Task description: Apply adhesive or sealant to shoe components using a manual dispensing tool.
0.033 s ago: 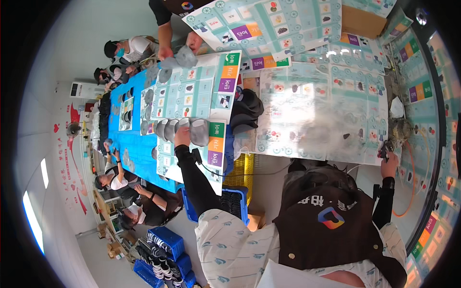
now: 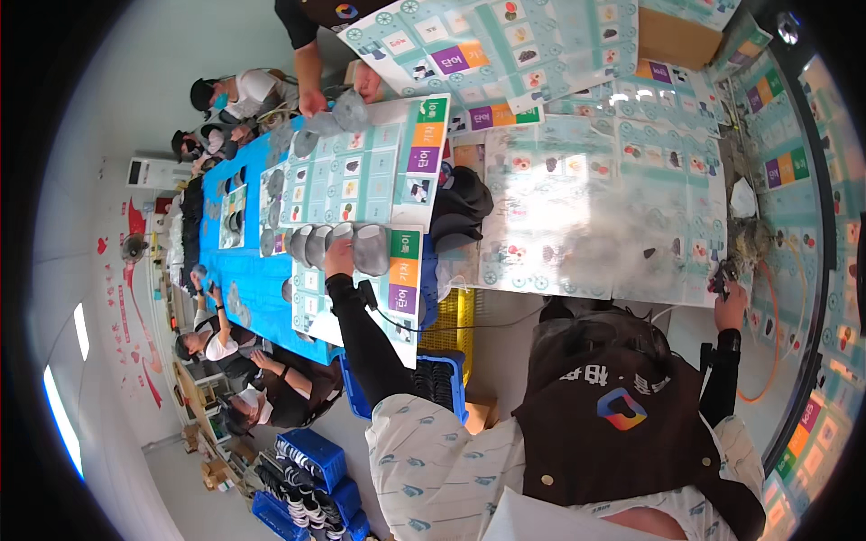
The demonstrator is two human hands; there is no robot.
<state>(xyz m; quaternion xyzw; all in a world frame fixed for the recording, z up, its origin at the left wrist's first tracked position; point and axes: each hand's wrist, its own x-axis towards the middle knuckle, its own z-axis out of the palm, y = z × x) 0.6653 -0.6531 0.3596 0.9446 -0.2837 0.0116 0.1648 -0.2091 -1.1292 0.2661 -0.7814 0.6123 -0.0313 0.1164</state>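
Observation:
My left hand [image 2: 339, 256] reaches over a printed board [image 2: 316, 290] and touches a row of grey curved pieces. Its fingers are drawn together at the edge of one grey curved piece [image 2: 371, 250], their tips partly hidden among the pieces. More of them overlap to the left of the hand. Far to the right, my right hand [image 2: 731, 307] is closed around a small dark metal tool, seemingly a spray gun [image 2: 723, 279], at the corner of the sheet-covered table [image 2: 550, 243]. A greyish residue blurs the print on those sheets.
Dark curved pieces [image 2: 462, 206] lie between the boards and the table. An orange hose [image 2: 774, 338] hangs beside my right hand. A yellow crate [image 2: 461, 311] and a blue crate [image 2: 458, 383] stand below. Across the table, a co-worker's hand [image 2: 312, 101] is near other grey pieces [image 2: 350, 110].

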